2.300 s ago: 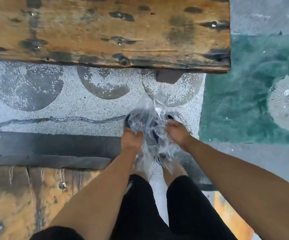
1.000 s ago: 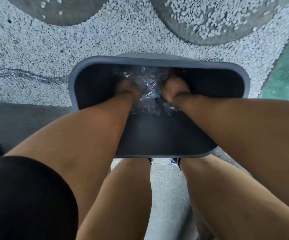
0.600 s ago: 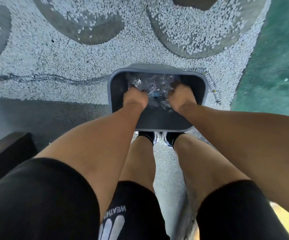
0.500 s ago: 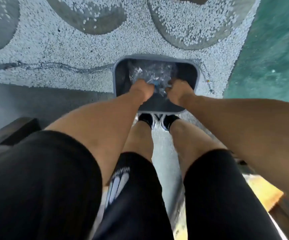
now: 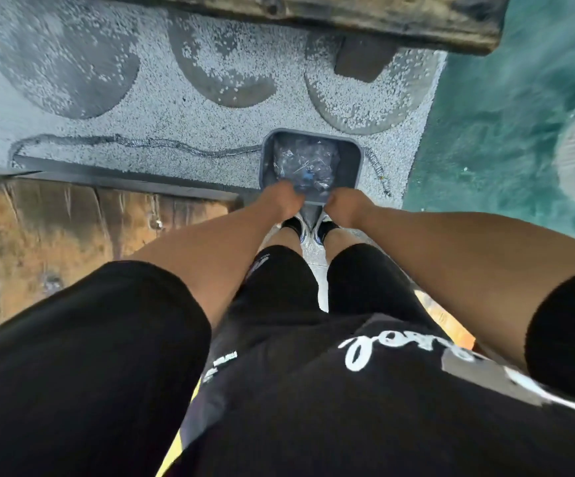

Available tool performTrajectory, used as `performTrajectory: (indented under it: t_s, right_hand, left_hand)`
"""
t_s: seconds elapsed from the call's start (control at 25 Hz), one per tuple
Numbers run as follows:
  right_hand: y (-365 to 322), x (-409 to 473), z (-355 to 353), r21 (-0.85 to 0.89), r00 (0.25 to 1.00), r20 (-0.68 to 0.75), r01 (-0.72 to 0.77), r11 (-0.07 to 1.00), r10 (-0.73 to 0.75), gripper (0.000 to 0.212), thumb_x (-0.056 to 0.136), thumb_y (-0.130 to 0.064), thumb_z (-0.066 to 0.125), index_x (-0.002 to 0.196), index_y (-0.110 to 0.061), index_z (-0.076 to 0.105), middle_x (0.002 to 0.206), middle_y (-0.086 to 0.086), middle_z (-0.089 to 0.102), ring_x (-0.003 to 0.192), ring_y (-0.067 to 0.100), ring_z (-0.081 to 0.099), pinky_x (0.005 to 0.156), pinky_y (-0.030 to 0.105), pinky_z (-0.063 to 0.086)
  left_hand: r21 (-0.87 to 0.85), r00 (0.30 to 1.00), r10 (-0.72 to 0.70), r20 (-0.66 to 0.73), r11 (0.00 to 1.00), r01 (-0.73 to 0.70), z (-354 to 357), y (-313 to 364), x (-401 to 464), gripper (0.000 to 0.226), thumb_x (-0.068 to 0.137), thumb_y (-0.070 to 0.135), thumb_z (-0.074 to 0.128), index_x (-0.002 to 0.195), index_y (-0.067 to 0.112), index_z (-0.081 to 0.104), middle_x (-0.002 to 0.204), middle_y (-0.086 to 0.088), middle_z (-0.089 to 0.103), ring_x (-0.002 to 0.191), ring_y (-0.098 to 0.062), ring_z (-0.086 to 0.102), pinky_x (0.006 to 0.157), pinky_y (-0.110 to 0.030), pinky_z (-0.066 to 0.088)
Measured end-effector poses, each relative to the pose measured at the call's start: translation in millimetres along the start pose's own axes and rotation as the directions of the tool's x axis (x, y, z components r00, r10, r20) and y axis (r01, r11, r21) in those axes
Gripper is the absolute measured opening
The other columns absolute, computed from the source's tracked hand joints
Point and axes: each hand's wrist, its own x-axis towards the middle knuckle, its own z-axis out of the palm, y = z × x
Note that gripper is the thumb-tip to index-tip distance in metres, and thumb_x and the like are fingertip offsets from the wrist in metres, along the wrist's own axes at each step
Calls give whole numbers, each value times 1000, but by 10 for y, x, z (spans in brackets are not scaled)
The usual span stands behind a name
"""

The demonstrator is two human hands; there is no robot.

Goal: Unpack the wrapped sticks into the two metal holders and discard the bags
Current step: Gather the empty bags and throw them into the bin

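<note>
A grey plastic bin [image 5: 354, 160] stands on the pebbled floor just in front of my feet. Crumpled clear plastic bags [image 5: 305, 161] lie inside it and fill most of its bottom. My left hand [image 5: 284, 201] hangs over the bin's near left rim, at the edge of the plastic. Over the near right rim is my right hand [image 5: 346, 204]. I see only the backs of both hands; the fingers curl down out of sight. No sticks or metal holders are in view.
A worn wooden tabletop [image 5: 348, 18] with a dark leg [image 5: 361, 60] spans the top. Another wooden surface [image 5: 55, 235] lies at my left. A cable [image 5: 141, 146] runs along the floor to the bin. Teal flooring [image 5: 503, 132] lies to the right.
I have straightened up, so the bin looks smaller and farther. Both hands have risen from deep inside the bin to its near rim, and the bags stay in the bin.
</note>
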Motion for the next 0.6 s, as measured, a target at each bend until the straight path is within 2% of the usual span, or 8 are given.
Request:
performTrajectory:
  t_s: [0.08, 0.16, 0.24, 0.32, 0.36, 0.48, 0.56, 0.6]
  right_hand:
    - [-94, -395, 7, -6, 1000, -26, 0, 1000, 0, 35, 102, -16, 40, 115, -1, 68, 119, 18, 69, 104, 34, 63, 80, 32, 45]
    - [-161, -681, 33, -9, 998, -65, 21, 1000, -21, 34, 104, -22, 40, 111, -6, 69, 111, 15, 68, 99, 32, 62, 77, 30, 42]
    - [-255, -951, 66, -18, 996, -92, 1, 1000, -3, 31, 104, -24, 41, 91, -10, 65, 95, 12, 64, 91, 29, 59, 74, 28, 39]
    - [-323, -1113, 78, -8, 994, -108, 11, 1000, -12, 35, 104, -21, 42, 72, -13, 54, 83, 10, 57, 86, 26, 54, 73, 28, 38]
    - [-376, -1197, 65, -12, 994, -110, 16, 1000, -17, 35, 104, -20, 44, 71, -12, 55, 85, 11, 58, 86, 27, 55, 73, 30, 41]
    - [-492, -1346, 34, 30, 989, -146, 35, 999, -31, 29, 101, -19, 47, 93, 0, 68, 98, 22, 67, 93, 36, 67, 82, 41, 56]
    - [-568, -1427, 13, 26, 992, -130, 14, 1000, -10, 26, 102, -15, 45, 102, -2, 68, 105, 22, 65, 99, 35, 68, 86, 41, 56]
    - [-610, -1502, -12, 24, 992, -129, 17, 1000, -14, 27, 103, -13, 44, 109, -2, 68, 110, 22, 64, 102, 34, 67, 87, 39, 56]
  left_hand:
    - [-42, 998, 19, -59, 999, -21, -69, -98, -381, 38, 107, 24, 43, 120, -3, 66, 112, -20, 69, 105, -34, 67, 98, -44, 54]
    - [-111, 997, 38, -68, 993, -46, -88, -176, -651, 37, 107, 25, 43, 115, -1, 68, 98, -16, 67, 90, -29, 67, 92, -47, 59]
    - [-201, 994, 63, -94, 976, -81, -97, -286, -944, 34, 106, 25, 45, 111, 1, 68, 94, -15, 68, 83, -27, 67, 86, -46, 60]
    - [-301, 990, 70, -126, 948, -105, -101, -384, -1126, 33, 104, 25, 47, 113, 2, 69, 101, -19, 72, 88, -31, 71, 86, -45, 60]
    - [-339, 989, 63, -136, 935, -106, -95, -431, -1206, 33, 103, 25, 48, 114, 2, 68, 104, -20, 72, 89, -33, 71, 85, -45, 60]
    - [-409, 989, 36, -143, 908, -92, -33, -597, -1383, 28, 101, 28, 50, 111, 7, 67, 98, -19, 72, 82, -34, 70, 78, -48, 62]
    - [-473, 987, -7, -163, 878, -72, 2, -711, -1462, 23, 99, 28, 51, 101, 9, 64, 88, -16, 70, 70, -29, 66, 66, -45, 60]
    - [-528, 985, -38, -166, 848, -56, 12, -768, -1512, 21, 100, 27, 51, 98, 9, 62, 81, -15, 66, 63, -26, 60, 58, -39, 54]
